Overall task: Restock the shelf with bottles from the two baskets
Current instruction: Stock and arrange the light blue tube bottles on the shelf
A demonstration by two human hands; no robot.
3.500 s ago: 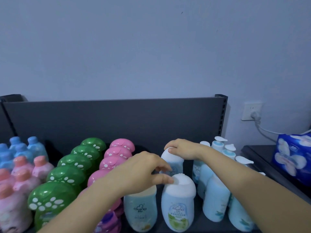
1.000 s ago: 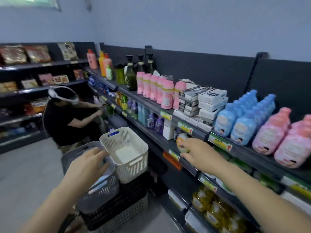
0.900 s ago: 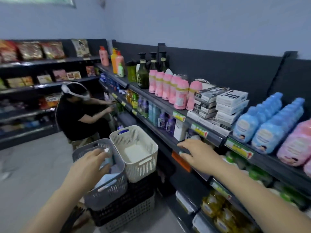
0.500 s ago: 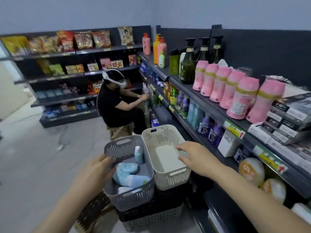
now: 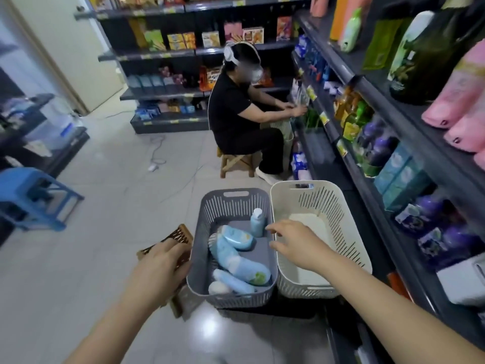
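Head view: two baskets side by side on floor next to shelf (image 5: 409, 143). Grey basket (image 5: 210, 258) holds light blue bottles (image 5: 236, 256) lying flat, plus one small bottle (image 5: 257, 222) upright at far end. White basket (image 5: 346, 227) looks bare inside (just pale floor showing). Right hand (image 5: 294, 243) hovers over rim between baskets, fingers spread wide, holding nothing. Left hand (image 5: 160, 269) sits just left of grey basket, fingers loosely curled and empty. Another person (image 5: 236, 111) sits on stool (image 5: 236, 164) further down aisle.
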